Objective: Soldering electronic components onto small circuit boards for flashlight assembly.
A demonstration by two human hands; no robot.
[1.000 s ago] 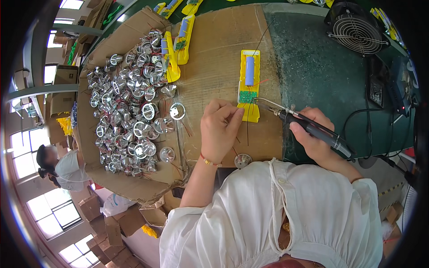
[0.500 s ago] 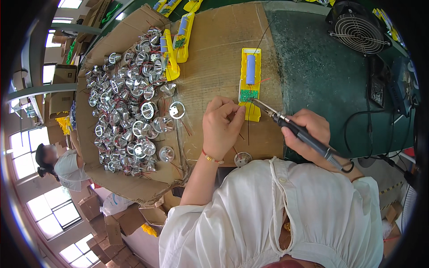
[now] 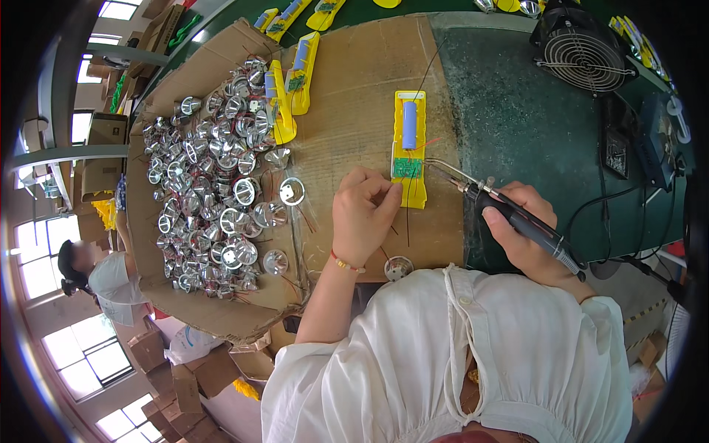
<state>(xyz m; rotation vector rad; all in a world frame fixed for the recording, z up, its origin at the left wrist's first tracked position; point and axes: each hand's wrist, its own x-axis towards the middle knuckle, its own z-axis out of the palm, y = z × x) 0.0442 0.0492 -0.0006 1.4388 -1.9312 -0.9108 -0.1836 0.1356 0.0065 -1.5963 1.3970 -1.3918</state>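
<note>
A yellow plastic housing [image 3: 416, 196] lies on the cardboard, holding a blue-violet cylindrical battery [image 3: 409, 125] and a small green circuit board [image 3: 407, 168]. Thin wires stick out around the board. My left hand [image 3: 365, 209] is closed in a pinch at the housing's lower left edge; what its fingertips hold is hidden, though thin dark wires show just below. My right hand [image 3: 523, 225] grips a soldering iron [image 3: 517, 218] with a black handle and a thin metal tube alongside. Its tip points at the board's right edge; I cannot tell whether they touch. A loose reflector [image 3: 399, 269] lies near my body.
On the left, a cardboard box [image 3: 210, 319] holds many silvery reflectors [image 3: 244, 192] with wires. More yellow housings [image 3: 301, 74] with batteries lie beyond it. A black fan [image 3: 583, 59] and a blue device [image 3: 659, 122] with cables stand at right. Another person [image 3: 111, 277] is at far left.
The soldering iron and my right hand have shifted slightly right, drawing the tip from over the board to its right edge. My left hand keeps its pinch. The view has tilted slightly.
</note>
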